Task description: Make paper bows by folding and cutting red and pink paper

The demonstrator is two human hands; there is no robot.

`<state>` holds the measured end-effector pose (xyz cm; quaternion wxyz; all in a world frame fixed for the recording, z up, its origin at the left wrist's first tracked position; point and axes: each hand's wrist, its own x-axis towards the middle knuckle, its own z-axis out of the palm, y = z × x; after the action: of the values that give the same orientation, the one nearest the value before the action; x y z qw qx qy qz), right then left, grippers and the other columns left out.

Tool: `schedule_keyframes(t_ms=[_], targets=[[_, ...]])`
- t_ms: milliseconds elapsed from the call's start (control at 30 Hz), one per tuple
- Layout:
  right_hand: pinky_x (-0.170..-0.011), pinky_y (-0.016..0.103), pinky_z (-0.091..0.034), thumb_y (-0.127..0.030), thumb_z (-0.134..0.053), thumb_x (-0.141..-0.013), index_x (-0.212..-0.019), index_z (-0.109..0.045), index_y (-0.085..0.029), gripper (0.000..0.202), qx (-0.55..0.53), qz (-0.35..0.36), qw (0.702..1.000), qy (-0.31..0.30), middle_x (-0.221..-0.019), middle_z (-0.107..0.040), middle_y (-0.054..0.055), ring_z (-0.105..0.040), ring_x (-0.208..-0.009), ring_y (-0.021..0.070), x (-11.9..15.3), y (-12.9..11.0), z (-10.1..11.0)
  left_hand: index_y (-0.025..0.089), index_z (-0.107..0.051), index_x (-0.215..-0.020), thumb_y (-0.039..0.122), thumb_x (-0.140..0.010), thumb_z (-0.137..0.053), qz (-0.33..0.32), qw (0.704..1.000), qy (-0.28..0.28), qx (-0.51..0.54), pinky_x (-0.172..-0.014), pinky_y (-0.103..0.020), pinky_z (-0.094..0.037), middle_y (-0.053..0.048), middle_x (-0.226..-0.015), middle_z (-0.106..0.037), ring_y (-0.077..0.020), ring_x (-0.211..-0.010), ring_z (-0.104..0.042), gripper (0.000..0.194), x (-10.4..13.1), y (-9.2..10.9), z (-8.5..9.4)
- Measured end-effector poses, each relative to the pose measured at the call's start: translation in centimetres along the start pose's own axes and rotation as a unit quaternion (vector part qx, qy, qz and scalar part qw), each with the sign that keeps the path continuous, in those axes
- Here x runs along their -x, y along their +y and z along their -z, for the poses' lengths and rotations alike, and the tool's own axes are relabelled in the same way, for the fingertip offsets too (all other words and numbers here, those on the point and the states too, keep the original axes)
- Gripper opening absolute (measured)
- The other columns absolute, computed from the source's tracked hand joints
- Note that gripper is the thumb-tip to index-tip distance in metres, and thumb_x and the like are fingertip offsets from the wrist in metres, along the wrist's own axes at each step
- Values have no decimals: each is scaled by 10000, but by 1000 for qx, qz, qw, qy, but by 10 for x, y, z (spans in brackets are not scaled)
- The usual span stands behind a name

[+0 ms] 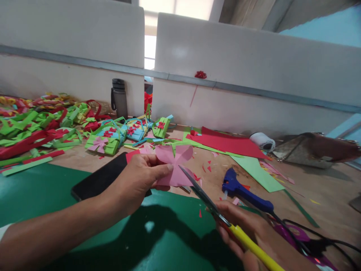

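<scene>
A pink paper flower (pixel 182 175) with rounded petals is pinched between the thumb and fingers of my left hand (pixel 146 171), near the middle of the view. My right hand (pixel 245 229) grips a pair of scissors (pixel 204 197) with yellow and orange handles. Their blades point up and left, with the tip at the flower's centre; whether they touch the paper I cannot tell. Beneath my left forearm lies a black phone (pixel 101 175). A green mat (pixel 158 233) spreads below both hands, with their shadows on it.
A blue glue gun (pixel 248 192) with a black cable lies right of the flower. Behind are red paper sheets (pixel 225 141), a white roll (pixel 262 142) and a handbag (pixel 313 150). Small paper bags (pixel 104 145) and strips crowd the left, beside a dark bottle (pixel 119 98). White panels (pixel 248 60) stand behind.
</scene>
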<state>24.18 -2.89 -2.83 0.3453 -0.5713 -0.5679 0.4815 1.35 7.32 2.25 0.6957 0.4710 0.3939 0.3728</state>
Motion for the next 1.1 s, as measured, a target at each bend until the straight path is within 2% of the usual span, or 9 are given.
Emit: schedule_keyframes(t_ms=[167,267,333,500,700,900,1033,1100], targets=[[-599,235,-478,-553,-626,-725,-1035,-617,-239,442,3,8,1000,-4,-685,-495,-11,-530,-637,152,0,4,1,145,-702,-832,200,-690,-712,4,1000,5,9,-585,-255,-519,-53,-742,-716,-147,-579,-648,152,-1,-2,0],[-536,229,-460,-557,-735,-587,-1043,-615,-236,570,9,30,1000,-1,-658,-492,-18,-511,-605,156,0,5,1,145,-701,-832,201,-697,-706,-4,1000,-4,12,-602,-260,-520,-56,-751,-714,-151,-610,-650,146,-2,-3,0],[-514,227,-453,-539,-765,-547,-1054,-619,-237,608,21,24,999,-3,-673,-512,-11,-514,-612,164,1,3,2,147,-699,-849,208,-719,-684,-10,1000,-10,9,-621,-272,-523,-61,-774,-714,-161,-644,-657,144,-1,-3,0],[-508,218,-445,-532,-758,-563,-1044,-645,-222,582,48,19,999,-1,-694,-540,-3,-512,-603,155,0,-2,5,142,-690,-869,230,-721,-678,-17,1000,-10,1,-659,-294,-524,-69,-795,-708,-177,-683,-660,173,-1,-2,0],[-469,210,-429,-509,-769,-575,-1062,-661,-237,568,92,48,995,-9,-693,-558,1,-497,-580,152,-1,-5,11,130,-692,-842,255,-647,-758,-7,1000,0,11,-604,-270,-508,-68,-762,-703,-157,-628,-634,242,-1,-1,0],[-463,204,-450,-371,-757,-635,-1049,-687,-261,434,166,43,985,-15,-697,-588,-1,-503,-555,148,2,-14,15,120,-697,-799,265,-628,-774,-8,1000,5,24,-551,-238,-485,-61,-723,-701,-130,-564,-612,237,-1,-1,-2],[-450,193,-457,-294,-744,-646,-1084,-674,-266,444,136,11,990,-43,-772,-613,4,-510,-529,131,1,-16,13,126,-692,-783,252,-649,-761,-9,999,-4,33,-553,-228,-485,-37,-677,-683,-123,-559,-609,197,-2,-1,-1],[-449,182,-446,-273,-731,-658,-1090,-669,-266,436,113,-9,992,-48,-738,-590,-9,-492,-503,113,0,-17,12,125,-692,-793,243,-660,-750,-9,999,-8,31,-567,-236,-491,-42,-690,-686,-132,-579,-619,187,-2,-1,-1]])
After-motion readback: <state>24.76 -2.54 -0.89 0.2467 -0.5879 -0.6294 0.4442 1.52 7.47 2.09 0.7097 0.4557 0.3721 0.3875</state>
